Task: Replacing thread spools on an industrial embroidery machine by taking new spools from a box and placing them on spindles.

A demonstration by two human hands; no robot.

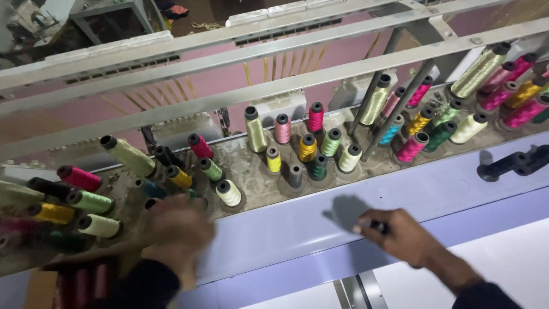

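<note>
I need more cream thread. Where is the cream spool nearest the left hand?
In the head view, the cream spool stands at the shelf's front edge, just right of the blurred left hand, with a light green spool behind it.

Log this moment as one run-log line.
left hand: blurred, at thread spools | right hand: pinching small dark object above lavender ledge | grip on spools: cannot tell

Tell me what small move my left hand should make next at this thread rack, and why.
Probably slow the left hand and settle it on one spool, likely the cream spool just beyond it. The hand is blurred with motion at the rack's front edge, with spools crowded tightly there, so a fast reach could knock neighbours. The right hand pinches a small dark object over the lilac ledge.
</note>
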